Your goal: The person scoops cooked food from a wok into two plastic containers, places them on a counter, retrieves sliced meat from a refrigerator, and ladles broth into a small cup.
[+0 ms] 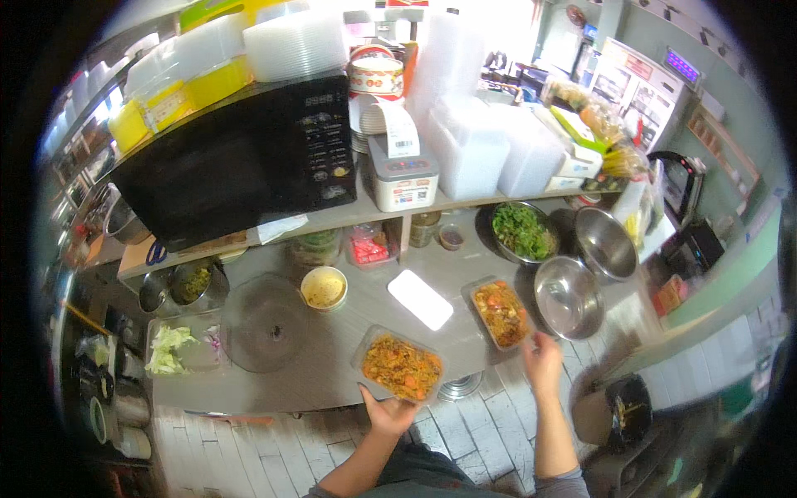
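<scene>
My left hand (pixel 390 412) holds a clear plastic container of noodles or rice with carrot pieces (pixel 403 368) by its near edge, at the front of the grey counter (pixel 249 392). With its fingers at the near corner of a second, similar filled container (pixel 500 313), my right hand (pixel 543 361) is further right. Neither container has a lid on. Between and behind them lies a white rectangular lid or card (pixel 421 299). A paper bowl with yellowish contents (pixel 324 289) stands to the left.
Steel bowls (pixel 569 297) and a bowl of green herbs (pixel 524 231) stand at the right. A tray of lettuce (pixel 187 342) is at the left. Above the counter, a shelf holds a black microwave (pixel 236 162), a label printer (pixel 403 180) and stacked plastic containers (pixel 470 149).
</scene>
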{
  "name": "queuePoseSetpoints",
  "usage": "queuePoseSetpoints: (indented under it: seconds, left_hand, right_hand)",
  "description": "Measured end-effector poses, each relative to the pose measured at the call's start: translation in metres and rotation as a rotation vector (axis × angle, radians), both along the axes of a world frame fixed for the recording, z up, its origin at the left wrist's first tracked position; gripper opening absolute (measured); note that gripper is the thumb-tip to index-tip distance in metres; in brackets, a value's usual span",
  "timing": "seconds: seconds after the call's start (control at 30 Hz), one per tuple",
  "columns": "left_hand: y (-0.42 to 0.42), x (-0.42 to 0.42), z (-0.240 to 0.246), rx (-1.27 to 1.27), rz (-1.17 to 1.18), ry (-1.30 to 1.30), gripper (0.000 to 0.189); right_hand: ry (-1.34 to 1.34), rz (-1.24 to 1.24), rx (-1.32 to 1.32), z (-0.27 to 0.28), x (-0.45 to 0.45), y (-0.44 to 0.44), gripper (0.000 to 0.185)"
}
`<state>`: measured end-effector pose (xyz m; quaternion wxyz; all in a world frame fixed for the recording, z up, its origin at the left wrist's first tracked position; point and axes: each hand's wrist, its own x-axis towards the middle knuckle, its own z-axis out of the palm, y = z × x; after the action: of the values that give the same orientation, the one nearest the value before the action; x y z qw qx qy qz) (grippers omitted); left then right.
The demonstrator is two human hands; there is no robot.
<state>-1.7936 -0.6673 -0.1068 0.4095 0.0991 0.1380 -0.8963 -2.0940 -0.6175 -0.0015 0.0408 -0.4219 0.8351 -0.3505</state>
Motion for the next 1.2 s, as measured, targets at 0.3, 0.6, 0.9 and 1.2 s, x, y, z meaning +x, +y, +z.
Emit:
queuePoseSetpoints:
  seconds: [0.3, 0.6, 0.9, 1.2]
  left_hand:
    - [0.003, 0.146, 0.079, -0.105, -0.546, -0.463, 0.073]
    - [-0.038, 0.182, 0.123, -0.304, -0.211, -0.487, 0.061]
    - [-0.145, 0.081, 0.075, -0.727, 0.047, -0.898, 0.052]
    - [-0.204, -0.008, 0.127, -1.673, -0.458, -1.738, 0.058]
  right_hand:
    - [0.261, 0.412, 0.655, -0.02, 0.104, -0.212, 0.09]
    - [0.42, 0.812, 0.518, -0.021, 0.114, -0.256, 0.088]
    - [0.288, 0.666, -0.174, 0.014, 0.121, -0.152, 0.054]
    - [0.099, -0.197, -0.415, 0.062, -0.073, 0.062, 0.025]
